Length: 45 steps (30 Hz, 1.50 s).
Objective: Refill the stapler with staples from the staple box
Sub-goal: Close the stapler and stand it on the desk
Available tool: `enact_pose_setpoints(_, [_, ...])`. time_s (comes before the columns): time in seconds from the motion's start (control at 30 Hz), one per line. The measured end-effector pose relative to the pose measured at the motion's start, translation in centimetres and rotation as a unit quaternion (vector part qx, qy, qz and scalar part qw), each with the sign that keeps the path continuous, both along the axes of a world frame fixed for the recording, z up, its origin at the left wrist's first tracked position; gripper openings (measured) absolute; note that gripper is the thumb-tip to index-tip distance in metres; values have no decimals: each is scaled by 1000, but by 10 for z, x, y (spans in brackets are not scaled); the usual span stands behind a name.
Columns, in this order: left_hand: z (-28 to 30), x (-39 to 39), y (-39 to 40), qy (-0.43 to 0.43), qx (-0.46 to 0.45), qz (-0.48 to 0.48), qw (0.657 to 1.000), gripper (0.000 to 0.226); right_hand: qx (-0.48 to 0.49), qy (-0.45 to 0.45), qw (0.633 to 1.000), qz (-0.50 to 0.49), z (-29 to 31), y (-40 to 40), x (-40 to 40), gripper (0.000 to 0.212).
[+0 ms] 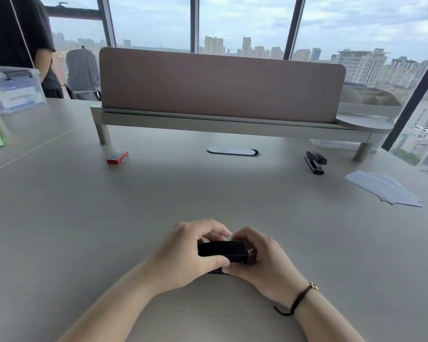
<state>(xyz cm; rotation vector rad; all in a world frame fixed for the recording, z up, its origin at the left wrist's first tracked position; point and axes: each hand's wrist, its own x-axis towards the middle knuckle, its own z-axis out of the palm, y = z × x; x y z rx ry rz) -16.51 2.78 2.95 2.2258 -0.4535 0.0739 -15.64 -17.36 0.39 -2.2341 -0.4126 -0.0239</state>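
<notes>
A black stapler (222,250) lies crosswise near the front of the grey desk (208,193), held from both ends. My left hand (183,255) wraps its left end, thumb underneath at the front. My right hand (262,260) grips its right end, and the fingertips of both hands meet over the top. Most of the stapler's base is hidden by my fingers. The red staple box (118,157) lies far off at the back left of the desk, apart from both hands.
A second black stapler (315,161) sits at the back right. White paper sheets (384,187) lie at the right edge. A raised shelf with a divider panel (220,82) spans the back, above an oval cable port (232,151). A person (15,40) stands at the far left.
</notes>
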Motion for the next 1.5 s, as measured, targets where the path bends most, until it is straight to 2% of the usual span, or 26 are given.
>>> enact_pose_setpoints(0.2, [-9, -1, 2, 6, -18, 12, 1000, 31, 23, 11, 1000, 13, 1, -3, 1, 38])
enact_pose_setpoints(0.3, [-13, -3, 3, 28, -39, 21, 999, 33, 128, 94, 985, 68, 7, -12, 3, 35])
enact_pose_setpoints(0.4, [-16, -4, 3, 34, -49, 28, 998, 34, 210, 109, 970, 61, 11, -20, 6, 35])
enact_pose_setpoints(0.63, [-18, -5, 2, 32, -44, 17, 998, 34, 207, 101, 972, 36, 2, -17, 11, 31])
enact_pose_setpoints(1.1, [-21, -3, 6, 25, -63, 9, 998, 36, 223, 97, 967, 73, 8, -16, 7, 27])
enact_pose_setpoints(1.4, [-22, -4, 5, 15, -65, 6, 998, 34, 221, 106, 967, 66, 7, -16, 6, 21])
enact_pose_setpoints(1.5, [-19, -4, 5, 4, -55, 8, 998, 35, 210, 102, 970, 63, 9, -15, 4, 25])
